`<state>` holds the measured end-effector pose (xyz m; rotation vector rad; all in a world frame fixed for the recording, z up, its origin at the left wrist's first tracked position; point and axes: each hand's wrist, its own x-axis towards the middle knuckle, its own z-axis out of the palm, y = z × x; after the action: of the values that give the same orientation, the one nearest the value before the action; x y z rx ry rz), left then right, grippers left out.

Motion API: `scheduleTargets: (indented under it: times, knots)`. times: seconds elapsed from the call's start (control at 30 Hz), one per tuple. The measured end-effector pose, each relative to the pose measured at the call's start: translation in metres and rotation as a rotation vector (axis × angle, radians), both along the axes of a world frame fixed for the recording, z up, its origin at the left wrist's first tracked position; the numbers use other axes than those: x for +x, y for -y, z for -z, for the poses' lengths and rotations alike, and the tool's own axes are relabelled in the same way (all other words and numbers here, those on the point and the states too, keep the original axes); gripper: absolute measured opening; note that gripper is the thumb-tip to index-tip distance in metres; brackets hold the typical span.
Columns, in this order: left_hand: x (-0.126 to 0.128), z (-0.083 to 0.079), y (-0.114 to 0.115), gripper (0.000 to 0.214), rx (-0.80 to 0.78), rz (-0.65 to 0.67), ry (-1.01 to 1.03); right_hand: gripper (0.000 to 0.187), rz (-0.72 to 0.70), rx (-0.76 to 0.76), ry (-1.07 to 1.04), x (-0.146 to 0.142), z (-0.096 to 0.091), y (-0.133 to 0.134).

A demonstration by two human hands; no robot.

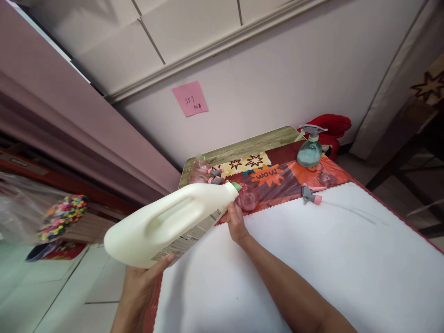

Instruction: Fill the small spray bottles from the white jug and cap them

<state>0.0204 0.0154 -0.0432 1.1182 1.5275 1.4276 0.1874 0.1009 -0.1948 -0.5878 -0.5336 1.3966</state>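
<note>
– beginning at the grip: how held, with the left hand (144,280)?
– clasped low on the white jug (183,230), thumb across the label (187,240), far fingers hidden. probably so placed to bear the heavy end.
– not by the handle (173,193)?
– no, below it; perhaps easier to keep a slant that way, base near, spout (237,186) out ahead.
– and with the right hand (237,224)?
– curled up close to the jug's neck (227,192). impossible to tell whether pinching the neck or the round pink bottle (248,199) just past it. likely there to steady.
– aimed where, that green spout?
– towards the pink bottle, overlapping it in this view; hard to say whether touching.
– farther beyond the grip?
– past the jug and a little leftward, two more pink bottles (199,175), close together, partly masked, near pink-and-grey sprayer heads (215,171). perhaps kept back there to leave room for the jug.
– and to the right of the grip?
– a loose sprayer (311,196), laid flat by the edge of the white mat (347,254), clear tube (354,210) pointing away. perhaps set aside to stay within reach. past that, a blue-green spray bottle (310,153), upright on its own base, head fitted.
– beneath these?
– a patterned cover (274,192), partly under the mat, probably for protection.
</note>
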Motion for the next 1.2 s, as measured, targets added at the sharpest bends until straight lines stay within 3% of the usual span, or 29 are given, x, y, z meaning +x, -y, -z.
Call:
scheduleTargets:
  times: [0.43, 1.2]
  knots:
    - [0.009, -0.005, 0.003, 0.101, -0.009, -0.04, 0.014, 0.065, 0.001, 0.015, -0.03, 0.0, 0.0, -0.001]
    - [-0.015, 0.004, -0.002, 0.105, -0.041, 0.006, -0.008, 0.064, 0.0, -0.008, 0.001, -0.001, 0.002, -0.002]
